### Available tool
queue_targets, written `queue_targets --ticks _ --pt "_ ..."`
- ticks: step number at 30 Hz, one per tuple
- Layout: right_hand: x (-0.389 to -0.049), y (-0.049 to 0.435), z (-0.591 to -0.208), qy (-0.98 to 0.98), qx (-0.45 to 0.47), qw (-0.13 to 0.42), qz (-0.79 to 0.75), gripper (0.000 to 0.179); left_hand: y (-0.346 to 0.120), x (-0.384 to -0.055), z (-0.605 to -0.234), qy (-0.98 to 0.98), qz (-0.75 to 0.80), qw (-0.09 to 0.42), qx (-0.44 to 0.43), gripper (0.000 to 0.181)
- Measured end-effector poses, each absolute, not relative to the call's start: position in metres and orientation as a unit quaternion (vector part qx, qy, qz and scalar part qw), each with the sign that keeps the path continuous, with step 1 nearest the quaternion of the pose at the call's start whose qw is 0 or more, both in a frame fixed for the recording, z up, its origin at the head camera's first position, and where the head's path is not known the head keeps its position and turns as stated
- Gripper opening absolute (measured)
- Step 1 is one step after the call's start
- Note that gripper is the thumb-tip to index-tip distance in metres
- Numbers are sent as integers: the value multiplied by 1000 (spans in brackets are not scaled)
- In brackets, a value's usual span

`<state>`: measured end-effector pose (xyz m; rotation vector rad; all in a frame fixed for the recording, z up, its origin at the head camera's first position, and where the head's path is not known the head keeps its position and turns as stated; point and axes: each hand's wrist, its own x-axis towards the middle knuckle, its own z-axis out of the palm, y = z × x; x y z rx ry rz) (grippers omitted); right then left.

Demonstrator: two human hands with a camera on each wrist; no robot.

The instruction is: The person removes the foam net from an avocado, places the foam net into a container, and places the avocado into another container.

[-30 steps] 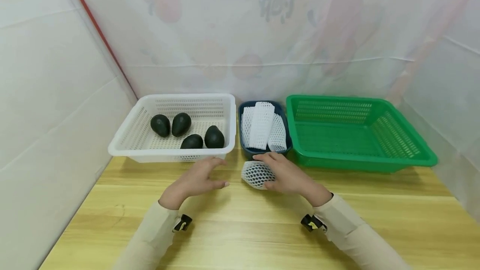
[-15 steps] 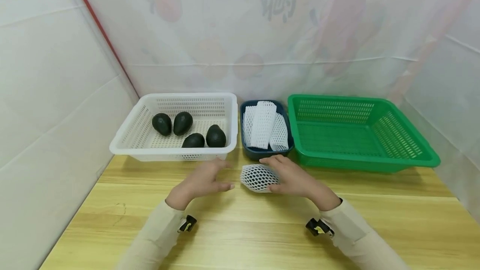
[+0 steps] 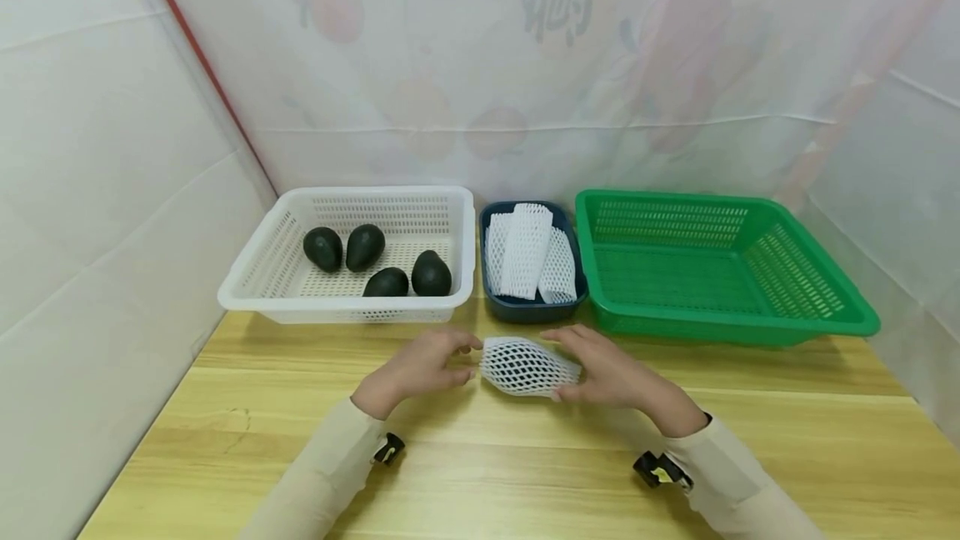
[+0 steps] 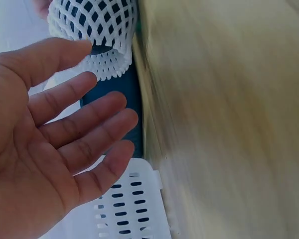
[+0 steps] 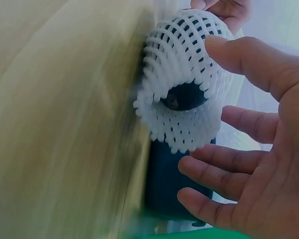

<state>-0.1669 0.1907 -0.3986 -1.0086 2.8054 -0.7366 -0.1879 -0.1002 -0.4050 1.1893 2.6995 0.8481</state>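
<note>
An avocado in a white foam net sleeve (image 3: pixel 525 367) lies on the table between both hands. Dark skin shows through the mesh, and in the right wrist view the stem end of the avocado (image 5: pixel 185 97) sits inside the sleeve's open end. My left hand (image 3: pixel 429 363) is at the left end, its thumb tip right at the net edge (image 4: pixel 107 30) in the left wrist view, fingers spread. At the right end is my right hand (image 3: pixel 609 369), thumb against the mesh and the other fingers loosely extended (image 5: pixel 229 174).
A white basket (image 3: pixel 345 304) with several avocados (image 3: pixel 365 247) stands at the back left. Behind the hands, a navy bin (image 3: pixel 525 311) holds several foam net sleeves (image 3: pixel 527 250). To its right is a green basket (image 3: pixel 720 319). White sheeting (image 3: pixel 480 65) hangs behind.
My right hand has moved right and nearer, and more of the sleeve's right end shows. My left hand has moved right, up to the sleeve's left end.
</note>
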Motion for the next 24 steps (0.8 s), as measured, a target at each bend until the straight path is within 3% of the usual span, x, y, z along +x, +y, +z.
queue_targets --ticks 8,18,24 --pt "-165 198 -407 907 -340 23 -249 71 -95 -193 -405 879 300 53 366 25" --pt "-173 202 -412 902 -338 5 -269 40 -83 -202 -401 854 359 80 368 15" --pt "-175 200 -413 901 -330 -1 -283 35 -76 -202 -402 850 369 81 366 21"
